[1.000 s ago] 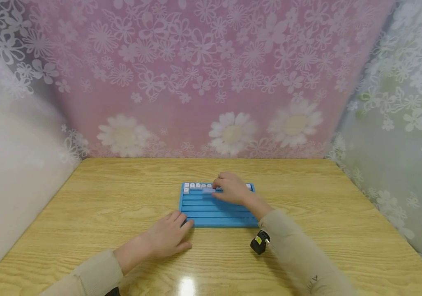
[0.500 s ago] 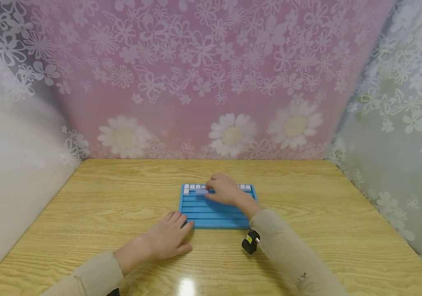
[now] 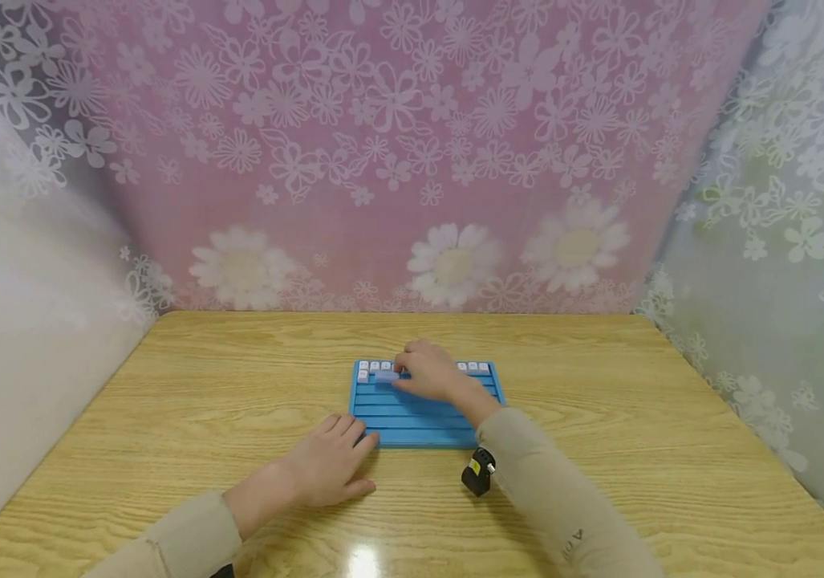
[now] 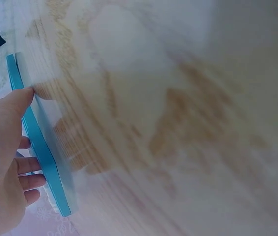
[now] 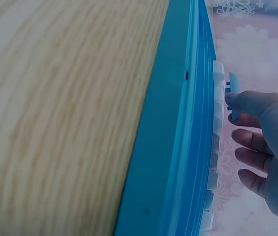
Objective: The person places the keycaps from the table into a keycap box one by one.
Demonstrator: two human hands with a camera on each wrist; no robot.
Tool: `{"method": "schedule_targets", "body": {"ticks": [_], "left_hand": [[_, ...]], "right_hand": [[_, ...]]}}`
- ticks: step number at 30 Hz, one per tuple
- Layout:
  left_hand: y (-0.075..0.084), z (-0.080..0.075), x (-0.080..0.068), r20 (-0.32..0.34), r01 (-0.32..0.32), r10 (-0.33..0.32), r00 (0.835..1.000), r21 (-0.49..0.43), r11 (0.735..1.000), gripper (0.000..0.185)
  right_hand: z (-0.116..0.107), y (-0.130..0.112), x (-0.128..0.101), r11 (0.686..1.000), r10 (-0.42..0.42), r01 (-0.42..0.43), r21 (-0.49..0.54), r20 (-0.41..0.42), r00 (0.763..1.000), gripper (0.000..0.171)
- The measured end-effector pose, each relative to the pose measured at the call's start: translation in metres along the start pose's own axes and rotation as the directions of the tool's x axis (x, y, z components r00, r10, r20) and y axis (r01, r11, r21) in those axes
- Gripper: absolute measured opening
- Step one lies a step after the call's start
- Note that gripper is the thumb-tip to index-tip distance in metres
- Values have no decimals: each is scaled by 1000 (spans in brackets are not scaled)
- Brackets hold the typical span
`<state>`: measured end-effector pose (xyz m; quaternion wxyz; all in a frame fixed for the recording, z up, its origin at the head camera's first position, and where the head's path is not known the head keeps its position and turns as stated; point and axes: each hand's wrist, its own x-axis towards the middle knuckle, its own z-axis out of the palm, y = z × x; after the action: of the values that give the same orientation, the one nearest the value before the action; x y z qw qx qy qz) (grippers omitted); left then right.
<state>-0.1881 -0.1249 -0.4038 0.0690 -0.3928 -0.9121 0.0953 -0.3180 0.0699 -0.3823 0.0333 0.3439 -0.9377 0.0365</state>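
Note:
A blue keyboard-shaped board (image 3: pixel 412 437) with long parallel rows lies on the table. White keycap-like pieces (image 3: pixel 472 366) with small dark marks line its far row, and one white piece (image 3: pixel 363 375) sits at the left of the second row. My right hand (image 3: pixel 429 373) pinches a long pale-blue keycap-like piece (image 3: pixel 386 376) between thumb and forefinger above that row. In the right wrist view, the held piece (image 5: pixel 235 96) has small pegs on its underside and stands apart from the white pieces. My left hand (image 3: pixel 321 461) rests at the board's near left corner, fingers relaxed against its edge.
The wooden table (image 3: pixel 238 361) extends around the board. A pink flowered backdrop (image 3: pixel 354 160) rises behind it, with pale panels (image 3: pixel 780 241) on the sides. A small black camera (image 3: pixel 479 472) is strapped under the right wrist.
My right hand has moved left along the second row with the pale-blue piece, uncovering several white pieces at the right of the far row. The left hand has stayed at the corner.

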Motion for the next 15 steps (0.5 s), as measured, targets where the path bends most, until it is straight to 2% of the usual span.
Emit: {"method": "schedule_targets", "body": {"ticks": [15], "left_hand": [[0, -1, -2, -5, -5, 5, 1000, -13, 1000, 60]], "right_hand": [[9, -3, 6, 999, 40, -40, -22, -29, 999, 22]]}}
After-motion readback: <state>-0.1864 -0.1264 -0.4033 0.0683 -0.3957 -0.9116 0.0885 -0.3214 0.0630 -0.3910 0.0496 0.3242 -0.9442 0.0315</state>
